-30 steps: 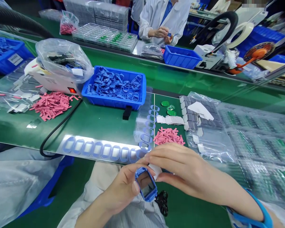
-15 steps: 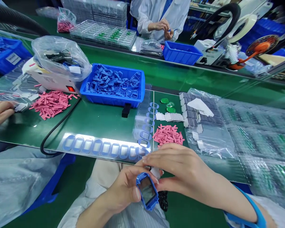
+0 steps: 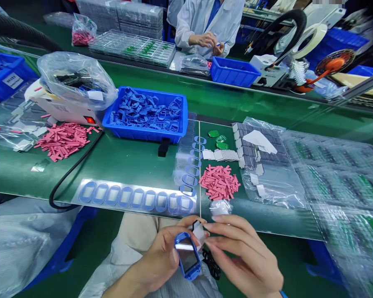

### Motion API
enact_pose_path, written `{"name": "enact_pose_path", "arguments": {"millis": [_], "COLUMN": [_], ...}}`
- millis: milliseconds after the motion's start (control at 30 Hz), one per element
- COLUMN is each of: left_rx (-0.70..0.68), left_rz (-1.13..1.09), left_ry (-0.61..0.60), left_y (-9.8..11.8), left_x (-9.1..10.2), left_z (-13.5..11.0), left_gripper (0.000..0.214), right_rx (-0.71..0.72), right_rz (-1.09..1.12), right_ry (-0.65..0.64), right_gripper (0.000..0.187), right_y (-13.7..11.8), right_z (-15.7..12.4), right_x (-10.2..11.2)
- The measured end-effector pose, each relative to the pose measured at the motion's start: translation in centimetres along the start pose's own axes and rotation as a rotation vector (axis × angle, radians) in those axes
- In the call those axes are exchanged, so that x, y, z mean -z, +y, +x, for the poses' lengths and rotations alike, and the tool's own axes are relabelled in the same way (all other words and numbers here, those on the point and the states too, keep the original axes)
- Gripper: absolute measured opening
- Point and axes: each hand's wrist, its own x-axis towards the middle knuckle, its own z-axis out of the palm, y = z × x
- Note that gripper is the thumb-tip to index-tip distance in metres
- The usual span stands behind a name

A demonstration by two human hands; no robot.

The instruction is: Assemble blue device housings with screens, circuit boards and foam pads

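My left hand (image 3: pixel 157 256) grips a small blue-framed screen part (image 3: pixel 187 256) over my lap, its dark glass facing up. My right hand (image 3: pixel 245 254) pinches a clear film tab (image 3: pixel 199 231) at the frame's top edge, lifted off the glass. Just ahead, a strip of blue oval frames (image 3: pixel 133 198) lies along the bench's near edge. A pile of pink strips (image 3: pixel 219 182) sits beyond my right hand.
A blue bin of blue frames (image 3: pixel 146 111) stands mid-bench, a white device under a plastic bag (image 3: pixel 74 80) to its left, more pink strips (image 3: pixel 62 140) beside it. Clear bags of parts (image 3: pixel 335 174) lie right. A black cable (image 3: pixel 71 169) crosses the bench. A person in white (image 3: pixel 208 25) works opposite.
My right hand has pulled back towards me and lifted the film tab off the screen. A hand seen at the far left half a second ago is gone.
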Motion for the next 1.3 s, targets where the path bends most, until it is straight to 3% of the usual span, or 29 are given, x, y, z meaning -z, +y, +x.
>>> {"name": "enact_pose_path", "arguments": {"millis": [100, 167, 333, 500, 567, 600, 667, 767, 900, 1000, 1100, 1200, 1267, 1300], "left_rx": [0.032, 0.035, -0.006, -0.049, -0.081, -0.104, -0.15, -0.202, -0.282, -0.299, -0.349, -0.534, -0.641, -0.618], "left_rz": [-0.048, -0.078, -0.14, -0.143, -0.105, -0.079, -0.034, 0.021, 0.009, -0.012, 0.096, 0.131, 0.083, 0.061], "left_ry": [0.046, 0.069, -0.001, -0.083, -0.071, -0.072, -0.076, -0.073, -0.063, -0.088, -0.004, 0.176, 0.274, 0.294], "left_y": [-0.2, -0.2, -0.1, 0.1, 0.2, 0.3, 0.7, 1.6, 2.6, 3.2, 4.5, 6.3, 7.2, 7.4], "left_x": [0.7, 1.1, 1.5, 1.3, 1.4, 1.4, 1.6, 2.0, 3.2, 4.6, 6.4, 8.9, 10.9, 11.8], "left_z": [-0.1, -0.1, 0.4, 0.8, 0.8, 0.7, 0.4, -0.7, -3.3, -5.6, -8.5, -13.2, -17.3, -19.5], "left_gripper": [0.042, 0.042, 0.041, 0.039, 0.042, 0.042, 0.041, 0.039, 0.035, 0.038, 0.044, 0.04, 0.034, 0.034], "right_rx": [-0.117, -0.09, 0.157, 0.064, -0.095, -0.221, -0.533, -0.916, -1.172, -1.198, -1.121, -1.013, -0.917, -0.879], "right_rz": [-0.095, -0.268, -0.525, -0.624, -0.477, -0.302, 0.224, 1.002, 1.488, 1.715, 1.832, 1.755, 1.588, 1.522], "right_ry": [0.184, 0.2, -0.029, -0.15, -0.098, -0.051, -0.003, -0.096, -0.297, -0.51, -0.655, -0.624, -0.57, -0.575], "right_gripper": [0.021, 0.024, 0.016, 0.028, 0.017, 0.01, 0.023, 0.037, 0.04, 0.043, 0.044, 0.057, 0.06, 0.056], "right_y": [1.4, 3.0, 6.1, 4.8, 3.1, 2.2, 0.3, -1.8, -3.4, -4.6, -5.7, -6.7, -7.6, -8.3], "right_z": [-2.6, -4.2, -7.1, -7.1, -6.2, -5.6, -4.1, -1.8, 0.2, 0.6, 0.3, 0.0, 0.2, 0.4], "right_x": [0.9, 1.2, 0.4, 0.4, 0.2, -0.1, -1.4, -4.5, -8.9, -11.4, -13.5, -17.3, -21.2, -23.4]}}
